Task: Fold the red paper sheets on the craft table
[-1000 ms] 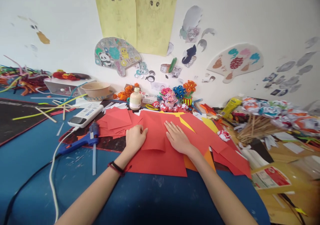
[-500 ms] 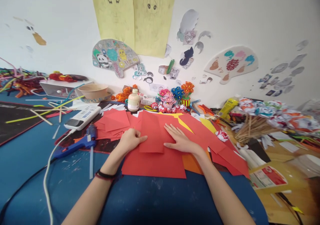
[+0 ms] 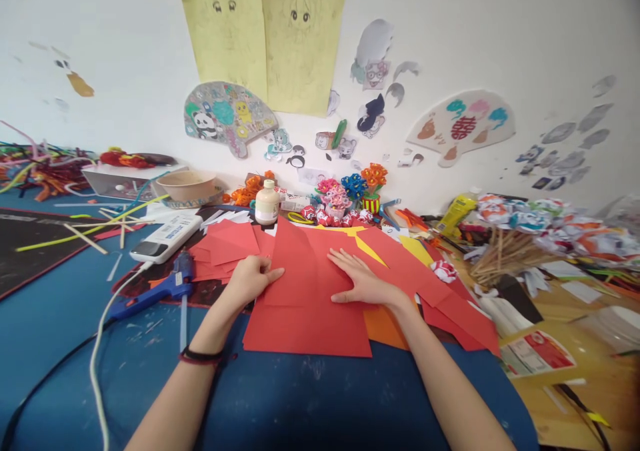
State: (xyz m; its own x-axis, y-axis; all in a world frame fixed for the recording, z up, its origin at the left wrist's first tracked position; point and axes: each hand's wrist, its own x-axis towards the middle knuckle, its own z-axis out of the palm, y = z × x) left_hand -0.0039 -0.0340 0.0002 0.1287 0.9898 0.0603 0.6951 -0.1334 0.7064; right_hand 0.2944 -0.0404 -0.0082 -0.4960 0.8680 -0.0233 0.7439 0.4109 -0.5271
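A red sheet of paper (image 3: 290, 271) with a crease down it lies on top of a larger red sheet (image 3: 307, 334). Its left edge is pinched between the thumb and curled fingers of my left hand (image 3: 251, 279). My right hand (image 3: 364, 283) rests palm down on the right side of the red paper, fingers spread. Under its wrist an orange sheet (image 3: 383, 326) shows at the edge. Smaller red paper pieces (image 3: 233, 243) are piled just beyond my left hand.
At the left, a blue glue gun (image 3: 165, 289) lies near a white power strip (image 3: 167, 237) and its cable. A glue bottle (image 3: 267, 203) and paper flowers (image 3: 335, 197) stand behind the paper. To the right are more red sheets (image 3: 415, 264) and a large yellowish bottle (image 3: 550, 354).
My left hand has shifted slightly left and drawn the paper's left edge with it, so the folded part lies wider. My right hand has stayed nearly in place.
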